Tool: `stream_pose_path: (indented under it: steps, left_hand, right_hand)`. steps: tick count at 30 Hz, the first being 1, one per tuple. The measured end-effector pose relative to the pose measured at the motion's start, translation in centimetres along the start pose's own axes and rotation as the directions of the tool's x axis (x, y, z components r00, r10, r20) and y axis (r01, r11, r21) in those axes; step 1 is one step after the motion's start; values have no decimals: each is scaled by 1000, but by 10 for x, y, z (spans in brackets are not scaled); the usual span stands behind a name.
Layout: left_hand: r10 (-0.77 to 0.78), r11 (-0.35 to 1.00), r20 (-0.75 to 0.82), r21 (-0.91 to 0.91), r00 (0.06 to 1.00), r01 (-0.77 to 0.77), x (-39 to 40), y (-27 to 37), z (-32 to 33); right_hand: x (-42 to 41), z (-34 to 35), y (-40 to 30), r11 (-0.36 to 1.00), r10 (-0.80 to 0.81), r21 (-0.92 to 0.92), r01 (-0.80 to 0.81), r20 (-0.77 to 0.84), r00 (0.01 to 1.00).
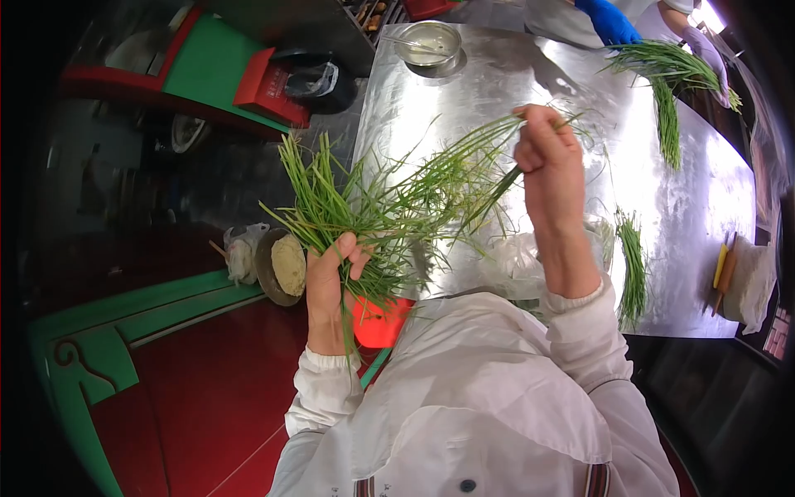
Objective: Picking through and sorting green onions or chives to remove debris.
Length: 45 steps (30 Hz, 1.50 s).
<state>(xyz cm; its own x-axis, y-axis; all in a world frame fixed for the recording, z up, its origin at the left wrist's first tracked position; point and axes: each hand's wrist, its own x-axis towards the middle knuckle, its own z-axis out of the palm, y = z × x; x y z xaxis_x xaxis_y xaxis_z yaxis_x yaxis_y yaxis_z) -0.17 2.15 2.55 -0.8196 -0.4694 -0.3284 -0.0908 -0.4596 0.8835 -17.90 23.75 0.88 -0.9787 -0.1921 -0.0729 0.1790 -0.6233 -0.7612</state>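
Observation:
My left hand grips a thick bunch of thin green chives beside the table's left edge. Loose blades splay from the bunch toward the right. Above the steel table, my right hand pinches several long chive blades between thumb and fingers, and some of them still tangle with the bunch. A darker clump of blades hangs below that hand. Stray leaves lie between my hands, partly over the table. To the right of my right forearm, a neat bundle of chives rests on the steel.
Across the steel table, a co-worker's blue glove and pale glove handle chives. A metal bowl stands at the far left corner. A rolling pin lies far right. A dough bowl and red container are near my left arm.

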Motion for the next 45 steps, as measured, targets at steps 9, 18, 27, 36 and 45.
stream_pose_path:
  steps: [9,18,27,36,45]
  left_hand:
    - [38,999,-46,-9,998,-39,6,2,-5]
    - [56,989,-11,137,998,-54,-1,4,20]
    - [3,983,18,181,1000,-7,-2,-4,16]
    - [55,997,-68,-42,996,-57,0,5,-13]
    - [56,970,-1,-238,998,-54,4,5,-20]
  right_hand:
    - [13,-28,-33,994,-102,-39,102,-13,995]
    - [-35,53,17,891,374,-357,-282,223,900]
    - [-38,55,23,931,286,-277,-237,151,946]
    - [6,-2,-29,976,-172,-151,158,-84,982]
    - [-9,-10,-14,988,139,60,-141,33,990]
